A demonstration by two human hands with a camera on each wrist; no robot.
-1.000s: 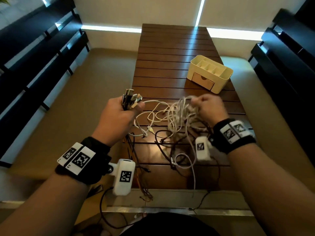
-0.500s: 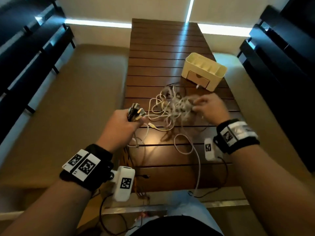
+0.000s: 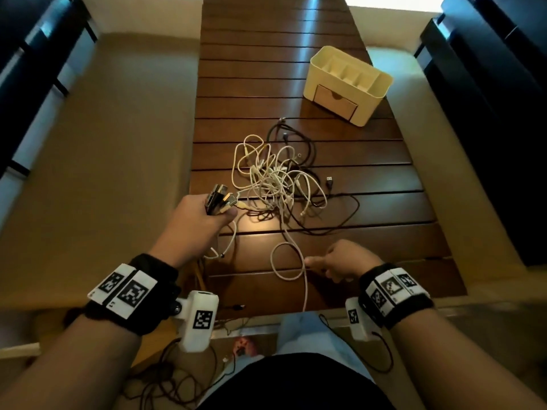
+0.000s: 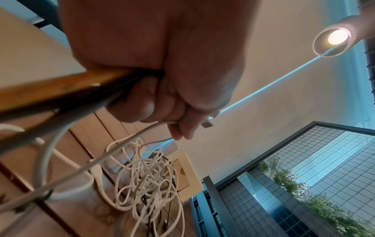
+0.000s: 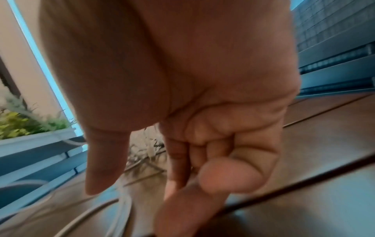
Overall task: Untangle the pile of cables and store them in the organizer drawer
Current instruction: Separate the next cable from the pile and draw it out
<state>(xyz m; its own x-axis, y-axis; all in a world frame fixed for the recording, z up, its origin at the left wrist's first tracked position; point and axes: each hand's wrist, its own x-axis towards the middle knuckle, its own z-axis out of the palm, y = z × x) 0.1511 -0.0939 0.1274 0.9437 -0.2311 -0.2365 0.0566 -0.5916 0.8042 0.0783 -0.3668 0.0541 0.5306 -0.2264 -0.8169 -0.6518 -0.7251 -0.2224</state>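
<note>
Presently, left hand (image 3: 197,220) is clenched on a bundle of cable plugs (image 3: 220,198); right hand (image 3: 340,261) pinches a white cable (image 3: 305,279). Tangled cable pile (image 3: 278,176) lies mid-counter (image 3: 384,202), cream plastic organizer (image 3: 347,84) beyond.

Head view looks steeply down; wrist views look up close; all share the table (image 3: 266,69).

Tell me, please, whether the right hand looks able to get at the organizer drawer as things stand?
Probably yes, once freed: the right hand is pinching a white cable near the table's front edge, and the closed drawer faces the person. The cable tangle lies to the left of a straight line between them.
</note>
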